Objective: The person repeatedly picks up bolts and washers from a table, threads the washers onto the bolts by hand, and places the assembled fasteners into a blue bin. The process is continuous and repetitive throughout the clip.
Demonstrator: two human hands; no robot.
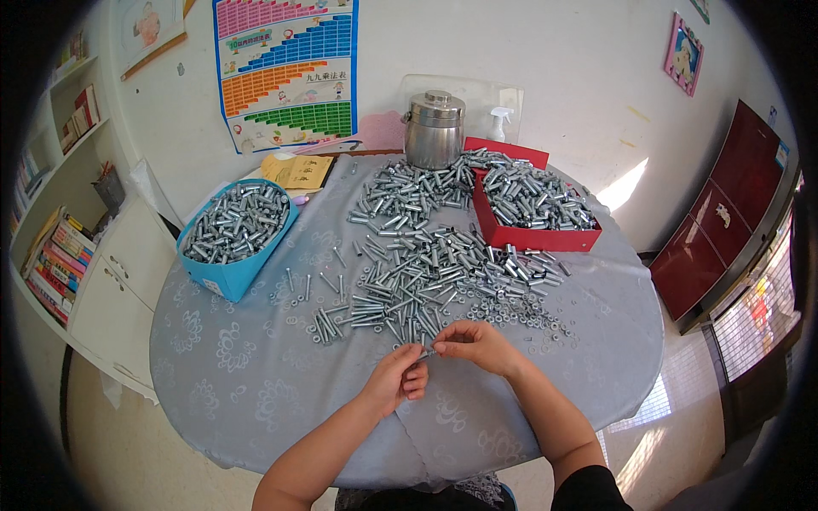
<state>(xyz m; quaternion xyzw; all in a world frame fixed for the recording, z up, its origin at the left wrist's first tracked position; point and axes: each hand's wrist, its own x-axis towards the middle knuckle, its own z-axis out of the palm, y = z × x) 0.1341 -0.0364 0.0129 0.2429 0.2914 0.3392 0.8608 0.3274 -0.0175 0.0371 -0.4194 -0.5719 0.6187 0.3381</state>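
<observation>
My left hand point(400, 375) is closed around a metal bolt point(426, 354), holding it over the near middle of the table. At the bolt's other end, my right hand point(473, 344) pinches with thumb and forefinger; any small part between those fingertips is too small to make out. Just beyond my hands lies a heap of long bolts point(366, 311). Metal sleeves point(447, 264) are spread farther back, and nuts and washers point(520, 311) are scattered to the right of the bolts.
A blue bin point(223, 279) full of metal fasteners stands at the left. At the back right, a red box point(545, 240) holds more metal sleeves. A steel canister point(434, 132), a spray bottle point(500, 126) and a yellow booklet point(298, 172) are at the back of the grey tablecloth point(281, 383).
</observation>
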